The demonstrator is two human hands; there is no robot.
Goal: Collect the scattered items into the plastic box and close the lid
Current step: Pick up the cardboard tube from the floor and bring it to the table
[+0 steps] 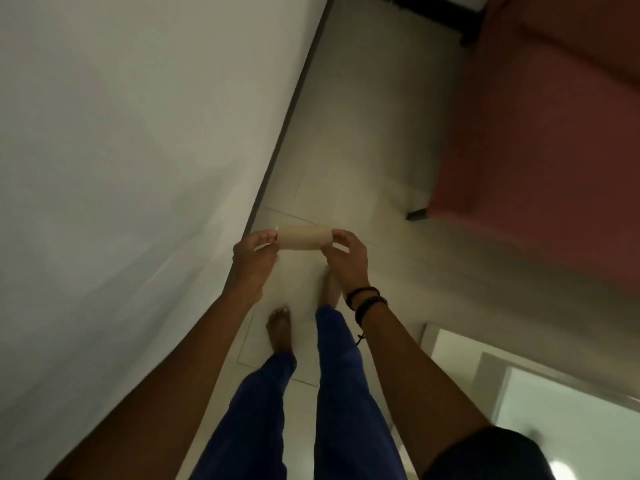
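Observation:
A beige cardboard tube [304, 236] is held level in front of me, above the floor. My left hand [254, 252] grips its left end and my right hand [346, 254] grips its right end. Black bead bracelets circle my right wrist. No plastic box and no other scattered items show in this view.
A white wall [138, 150] fills the left side, meeting the pale tiled floor [363, 150] along a dark skirting line. A reddish sofa [536, 133] stands at the right. My bare feet and blue trousers are below the hands. A bright glossy surface [554, 393] lies at lower right.

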